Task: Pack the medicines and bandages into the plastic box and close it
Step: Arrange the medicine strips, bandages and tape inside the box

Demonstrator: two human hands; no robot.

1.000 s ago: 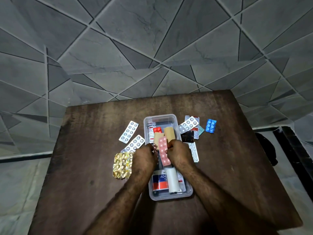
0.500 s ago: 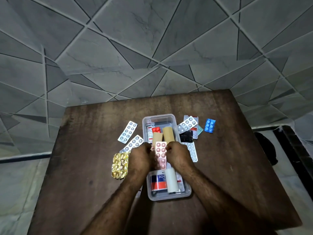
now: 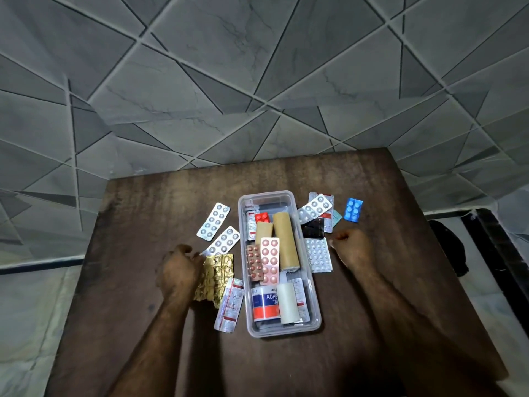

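The clear plastic box (image 3: 315, 293) stands open at the table's centre. In it lie two tan bandage rolls (image 3: 284, 242), a pink blister pack (image 3: 270, 260), a brown blister pack (image 3: 253, 262), a red pack (image 3: 262, 217), an adhesive tape carton (image 3: 264, 303) and a white roll (image 3: 287, 303). My left hand (image 3: 177, 270) is left of the box, fingers curled against the edge of a gold foil strip (image 3: 217, 275). My right hand (image 3: 350, 246) is a closed fist right of the box, beside a white blister pack (image 3: 317, 255). No lid shows.
Loose on the brown wooden table (image 3: 137, 296): two silver blister packs (image 3: 213, 222) and a red-printed strip (image 3: 229, 305) left of the box; a silver pack (image 3: 315, 209), a black strip (image 3: 313, 229) and a blue pack (image 3: 353, 210) on the right. A grey tiled wall rises behind.
Both hands have let go of the pink blister pack, which now lies in the box. The left hand moved left to the gold strip, the right hand moved right.
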